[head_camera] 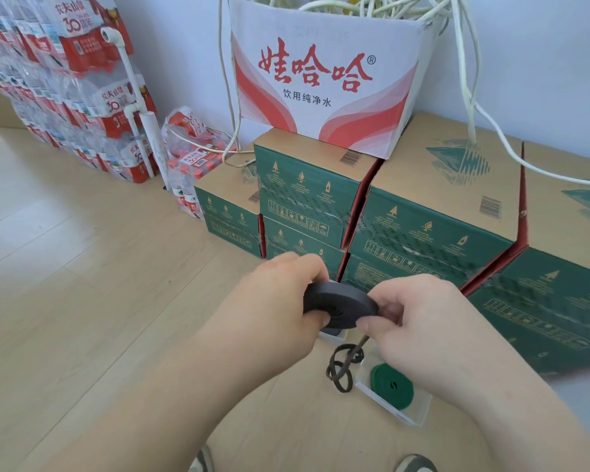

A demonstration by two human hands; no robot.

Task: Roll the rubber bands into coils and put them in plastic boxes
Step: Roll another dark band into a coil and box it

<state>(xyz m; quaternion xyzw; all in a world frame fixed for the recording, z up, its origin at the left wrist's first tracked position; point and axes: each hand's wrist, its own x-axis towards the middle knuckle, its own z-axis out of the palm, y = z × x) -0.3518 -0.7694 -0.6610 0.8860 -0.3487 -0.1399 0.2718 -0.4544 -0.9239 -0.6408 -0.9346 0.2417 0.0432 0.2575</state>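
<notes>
A black coil (341, 304) of rubber band is held in the air between both hands, above the floor (82, 267) and in front of stacked cartons (423, 216). The coil is gripped by the left hand (273, 301), with the fingers curled over its far edge and the thumb pressed beneath, so that the wound turns are kept flat and cannot spring apart. At the coil's right edge the band is pinched by the right hand (419, 318) between thumb and forefinger, apparently to keep it taut as it is fed on. Exactly where the pinch falls is hard to tell, since the fingers cover it. From that pinch an unwound tail (341, 369) hangs down and lies in loose loops on the floor, so the rolling is judged to be well on but not finished. Just beside the loops, to the right, a green coil (390, 386) lies flat inside a clear box (419, 412), so one band is already stowed. A second box (334, 335) is seen directly under the black coil, mostly hidden by it, and something dark seems to lie in it. The boxes have been set close beneath the hands, presumably so that a finished coil can be lowered in without being loosened. The tail must be wound on before that is attempted.
</notes>
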